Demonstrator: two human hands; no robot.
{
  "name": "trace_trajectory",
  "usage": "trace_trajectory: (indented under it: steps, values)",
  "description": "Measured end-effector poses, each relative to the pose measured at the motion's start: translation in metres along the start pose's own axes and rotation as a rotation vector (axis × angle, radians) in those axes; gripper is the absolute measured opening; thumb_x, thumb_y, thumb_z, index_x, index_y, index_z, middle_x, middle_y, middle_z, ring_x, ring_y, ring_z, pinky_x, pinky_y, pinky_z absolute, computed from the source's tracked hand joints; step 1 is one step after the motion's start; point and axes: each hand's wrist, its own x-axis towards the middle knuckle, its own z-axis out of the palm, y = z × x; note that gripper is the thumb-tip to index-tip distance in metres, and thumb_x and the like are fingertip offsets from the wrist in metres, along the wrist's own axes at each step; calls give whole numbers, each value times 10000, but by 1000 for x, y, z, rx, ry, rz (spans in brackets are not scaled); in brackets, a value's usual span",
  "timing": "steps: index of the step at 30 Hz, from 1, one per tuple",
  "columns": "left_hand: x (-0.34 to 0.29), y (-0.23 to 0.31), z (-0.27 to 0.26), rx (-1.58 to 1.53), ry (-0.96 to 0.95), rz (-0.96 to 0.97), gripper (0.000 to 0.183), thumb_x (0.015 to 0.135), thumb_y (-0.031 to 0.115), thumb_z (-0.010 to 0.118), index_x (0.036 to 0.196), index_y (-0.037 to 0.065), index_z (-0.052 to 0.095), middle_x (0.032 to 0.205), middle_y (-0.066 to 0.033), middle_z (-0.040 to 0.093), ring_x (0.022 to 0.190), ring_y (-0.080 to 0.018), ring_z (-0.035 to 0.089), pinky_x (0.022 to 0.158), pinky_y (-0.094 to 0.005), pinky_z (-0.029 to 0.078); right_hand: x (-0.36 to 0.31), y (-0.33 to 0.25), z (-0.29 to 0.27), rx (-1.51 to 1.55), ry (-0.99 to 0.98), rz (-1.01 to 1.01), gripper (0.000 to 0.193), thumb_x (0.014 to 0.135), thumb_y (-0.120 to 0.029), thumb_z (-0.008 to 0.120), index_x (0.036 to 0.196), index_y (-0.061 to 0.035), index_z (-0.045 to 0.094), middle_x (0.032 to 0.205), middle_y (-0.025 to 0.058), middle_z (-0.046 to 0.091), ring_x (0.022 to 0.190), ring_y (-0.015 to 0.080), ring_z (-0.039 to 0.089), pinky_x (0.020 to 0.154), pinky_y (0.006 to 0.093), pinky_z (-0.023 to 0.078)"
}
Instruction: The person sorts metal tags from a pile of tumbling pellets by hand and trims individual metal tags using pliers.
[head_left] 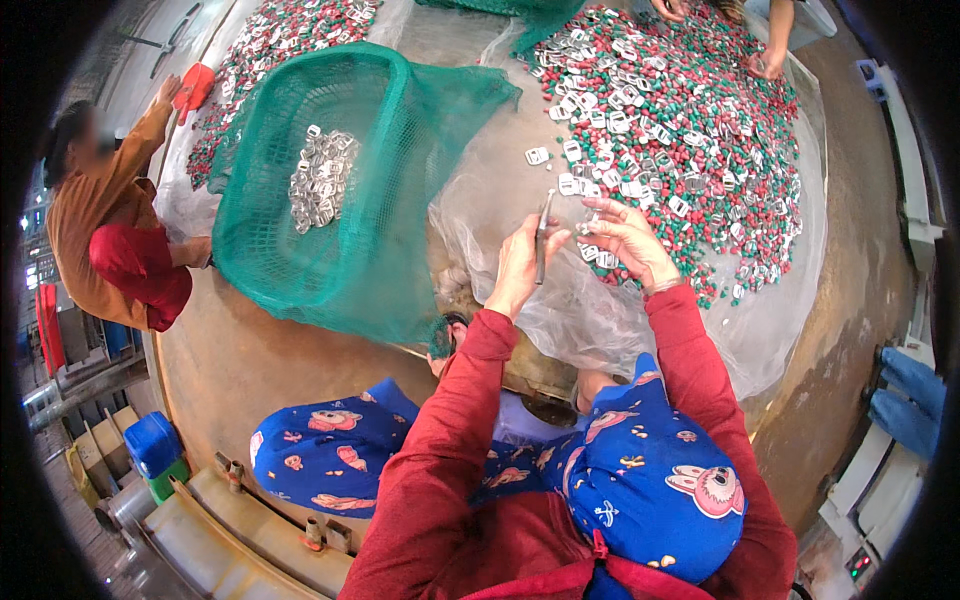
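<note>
My left hand (521, 262) is closed around a slim grey metal tool (543, 240), rod-like and held upright; its exact kind is unclear. Just to the right, my right hand (628, 240) pinches a small pale piece at its fingertips, partly hidden by the fingers; it resembles the silver buckles lying about. Beyond both hands spreads a wide pile of red and green pellets (700, 170) mixed with silver metal buckles (615, 122). One loose buckle (537, 156) lies apart at the pile's left edge. A few more buckles lie close beside my right hand.
Left of me a green plastic basket (395, 90), draped with green netting (455, 120), holds a heap of silver buckles (322, 185). Clear plastic sheeting (575, 310) lies under the pile. One person (120, 220) squats far left with a red scoop (194, 90); another's hand (768, 62) reaches in top right.
</note>
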Motion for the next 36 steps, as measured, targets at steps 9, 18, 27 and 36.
trace_trajectory:
  steps: [9, 18, 27, 36]
  values:
    - [-9, 50, -4, -37, -243, -29, 299, 764, 221, 655, 991, 29, 628, 648, -64, 599, 587, -90, 509, 571, -283, 435, -37, -14, 6, -76, -47, -179, 444, 724, -48, 692, 1133, 36, 542, 1050, 127, 593, 973, 176, 561, 842, 301, 461]
    - [-25, 62, 0, 167, -92, 221, 300, 724, 201, 660, 962, 28, 603, 688, -175, 604, 650, -326, 609, 587, -387, 456, -52, -33, 18, -260, -65, -142, 321, 722, -46, 682, 1016, 59, 607, 886, 107, 645, 772, 154, 626, 723, 275, 514]
    - [-39, 39, -1, -23, -110, 143, 416, 766, 94, 616, 1106, 63, 378, 728, -185, 605, 687, -384, 603, 585, -419, 458, -55, -28, 32, -351, -165, 71, 308, 770, -82, 646, 1017, 94, 588, 888, 120, 634, 763, 169, 625, 680, 264, 520]
    - [-32, 14, -15, 27, -128, 243, 518, 738, 213, 685, 1188, 57, 480, 834, -136, 633, 769, -249, 635, 651, -351, 496, -48, -15, 37, -49, -20, 39, 258, 768, -70, 611, 996, 44, 564, 939, 117, 594, 845, 243, 607, 687, 340, 496]
